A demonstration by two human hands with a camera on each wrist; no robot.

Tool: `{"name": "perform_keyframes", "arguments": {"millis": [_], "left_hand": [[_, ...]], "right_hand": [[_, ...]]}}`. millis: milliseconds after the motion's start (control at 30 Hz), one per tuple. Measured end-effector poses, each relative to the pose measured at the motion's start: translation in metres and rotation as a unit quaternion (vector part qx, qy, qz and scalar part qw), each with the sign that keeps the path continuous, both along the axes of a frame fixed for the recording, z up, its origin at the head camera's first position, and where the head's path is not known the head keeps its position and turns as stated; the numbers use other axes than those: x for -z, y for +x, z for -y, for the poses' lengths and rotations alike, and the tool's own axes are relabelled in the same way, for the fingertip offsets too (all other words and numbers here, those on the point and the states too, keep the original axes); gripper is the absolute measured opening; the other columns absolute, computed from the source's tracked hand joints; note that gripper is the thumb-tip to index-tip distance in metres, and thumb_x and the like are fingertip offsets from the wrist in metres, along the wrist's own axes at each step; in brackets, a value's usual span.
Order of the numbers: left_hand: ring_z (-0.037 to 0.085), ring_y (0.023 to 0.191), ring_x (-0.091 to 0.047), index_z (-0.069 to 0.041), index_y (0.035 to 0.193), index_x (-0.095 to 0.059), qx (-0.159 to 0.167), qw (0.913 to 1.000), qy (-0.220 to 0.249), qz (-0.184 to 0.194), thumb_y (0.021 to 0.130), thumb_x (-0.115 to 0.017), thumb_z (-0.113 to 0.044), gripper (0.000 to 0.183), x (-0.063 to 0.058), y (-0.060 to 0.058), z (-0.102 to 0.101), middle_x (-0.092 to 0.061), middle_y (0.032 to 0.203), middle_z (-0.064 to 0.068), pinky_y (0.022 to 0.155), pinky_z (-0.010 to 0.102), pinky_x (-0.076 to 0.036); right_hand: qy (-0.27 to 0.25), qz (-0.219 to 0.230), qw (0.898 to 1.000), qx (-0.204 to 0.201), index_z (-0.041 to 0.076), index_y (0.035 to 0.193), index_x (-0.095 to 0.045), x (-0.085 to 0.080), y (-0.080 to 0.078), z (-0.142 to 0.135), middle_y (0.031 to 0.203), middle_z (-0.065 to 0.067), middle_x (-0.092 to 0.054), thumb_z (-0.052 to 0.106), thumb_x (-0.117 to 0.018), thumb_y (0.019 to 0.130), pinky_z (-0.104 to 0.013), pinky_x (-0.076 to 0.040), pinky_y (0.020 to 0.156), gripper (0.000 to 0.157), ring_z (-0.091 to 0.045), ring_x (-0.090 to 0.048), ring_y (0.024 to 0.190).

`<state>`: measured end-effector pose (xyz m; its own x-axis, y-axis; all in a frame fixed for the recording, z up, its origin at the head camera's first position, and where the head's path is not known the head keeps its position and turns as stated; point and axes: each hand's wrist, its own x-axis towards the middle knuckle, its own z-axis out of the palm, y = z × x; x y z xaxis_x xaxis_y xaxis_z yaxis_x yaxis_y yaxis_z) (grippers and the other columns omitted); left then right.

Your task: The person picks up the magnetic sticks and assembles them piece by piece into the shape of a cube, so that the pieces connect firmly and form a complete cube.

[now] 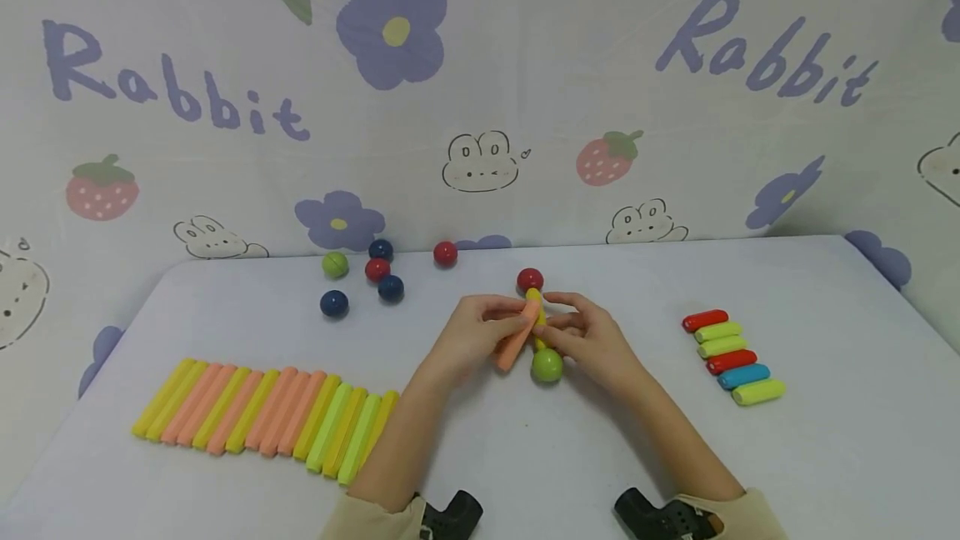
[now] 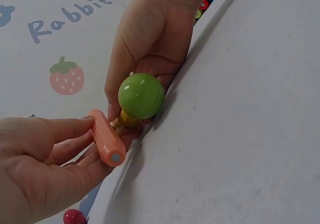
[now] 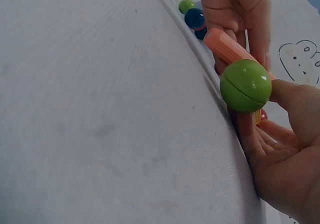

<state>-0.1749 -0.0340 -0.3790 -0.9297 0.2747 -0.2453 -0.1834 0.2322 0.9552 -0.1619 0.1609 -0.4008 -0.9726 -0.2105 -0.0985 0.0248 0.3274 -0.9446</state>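
My left hand (image 1: 476, 333) is pinching an orange ribbed plastic stick (image 1: 514, 347) beside a yellow plastic stick (image 1: 540, 342) my right hand (image 1: 597, 338) is gripping.

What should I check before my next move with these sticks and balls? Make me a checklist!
1. Left hand holds the orange stick: ok.
2. Right hand holds the yellow stick: ok.
3. Green ball at the yellow stick's near end: ok.
4. Red ball at its far end: ok.
5. Ball on the orange stick's near end: not ok, that end is bare.
6. Orange stick touching the yellow one: cannot tell, they overlap from above.
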Motion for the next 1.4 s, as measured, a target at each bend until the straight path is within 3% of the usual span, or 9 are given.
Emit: {"name": "perform_keyframes", "arguments": {"millis": [167,300,433,667,867,1033,1167,1400], "left_hand": [[0.024,0.115,-0.066,-0.004,0.137,-0.069,0.001,1.0000,0.006,-0.001,0.104,-0.068,-0.017,0.036,-0.001,0.001,0.000,-0.069,0.132,0.013,0.098,0.030,-0.059],[0.025,0.114,-0.065,-0.009,0.131,-0.075,-0.025,0.9974,-0.042,-0.054,0.102,-0.071,-0.022,0.031,-0.004,-0.001,0.006,-0.071,0.127,0.008,0.097,0.035,-0.059],[0.026,0.110,-0.068,-0.012,0.127,-0.077,-0.061,0.9879,-0.093,-0.108,0.102,-0.072,-0.024,0.028,-0.009,-0.002,0.014,-0.072,0.125,0.007,0.097,0.037,-0.060],[0.028,0.108,-0.067,-0.010,0.127,-0.077,-0.084,0.9784,-0.127,-0.140,0.101,-0.073,-0.016,0.027,-0.014,-0.002,0.022,-0.073,0.122,0.009,0.092,0.036,-0.061],[0.028,0.110,-0.069,-0.008,0.124,-0.078,-0.061,0.9755,-0.128,-0.169,0.099,-0.075,-0.011,0.026,-0.013,-0.004,0.024,-0.076,0.121,0.009,0.097,0.039,-0.060],[0.027,0.112,-0.070,-0.009,0.122,-0.080,-0.012,0.9749,-0.125,-0.183,0.096,-0.077,-0.009,0.025,-0.012,-0.004,0.024,-0.076,0.121,0.007,0.100,0.041,-0.060],[0.026,0.111,-0.071,-0.007,0.119,-0.080,0.025,0.9725,-0.119,-0.199,0.095,-0.078,-0.006,0.025,-0.010,-0.003,0.020,-0.078,0.119,0.008,0.100,0.038,-0.060],[0.026,0.109,-0.069,-0.004,0.117,-0.080,0.031,0.9669,-0.121,-0.223,0.093,-0.077,0.001,0.025,-0.008,-0.002,0.016,-0.078,0.116,0.010,0.098,0.036,-0.060]], "right_hand": [[-0.030,0.038,0.999,-0.008,0.000,0.158,-0.041,-0.002,0.000,-0.003,0.135,-0.026,-0.067,0.018,-0.067,0.103,-0.019,-0.053,0.081,0.063,-0.014,-0.069,0.102],[-0.043,0.052,0.998,-0.013,0.001,0.158,-0.041,-0.001,-0.001,-0.005,0.136,-0.026,-0.066,0.014,-0.066,0.102,-0.021,-0.054,0.081,0.063,-0.013,-0.066,0.099],[-0.039,0.053,0.998,-0.016,0.003,0.157,-0.045,0.000,-0.002,-0.008,0.133,-0.025,-0.066,0.012,-0.065,0.100,-0.021,-0.055,0.083,0.061,-0.016,-0.064,0.098],[-0.027,0.053,0.998,-0.031,0.002,0.154,-0.050,0.000,-0.001,-0.008,0.132,-0.022,-0.062,0.012,-0.068,0.097,-0.021,-0.055,0.084,0.060,-0.019,-0.064,0.102],[-0.010,0.050,0.998,-0.045,0.001,0.152,-0.050,-0.001,-0.001,-0.009,0.126,-0.019,-0.063,0.013,-0.066,0.097,-0.022,-0.055,0.082,0.059,-0.020,-0.062,0.098],[-0.005,0.052,0.998,-0.039,-0.002,0.150,-0.049,-0.002,-0.003,-0.008,0.111,-0.013,-0.068,0.023,-0.059,0.105,-0.025,-0.054,0.082,0.053,-0.019,-0.062,0.086],[-0.023,0.056,0.998,-0.025,0.002,0.150,-0.046,-0.003,-0.003,-0.007,0.111,-0.013,-0.070,0.032,-0.058,0.108,-0.024,-0.055,0.081,0.053,-0.019,-0.062,0.088],[-0.039,0.046,0.998,-0.022,0.000,0.146,-0.050,-0.001,-0.004,-0.008,0.099,-0.006,-0.072,0.030,-0.059,0.109,-0.023,-0.054,0.076,0.048,-0.017,-0.061,0.085]]}}
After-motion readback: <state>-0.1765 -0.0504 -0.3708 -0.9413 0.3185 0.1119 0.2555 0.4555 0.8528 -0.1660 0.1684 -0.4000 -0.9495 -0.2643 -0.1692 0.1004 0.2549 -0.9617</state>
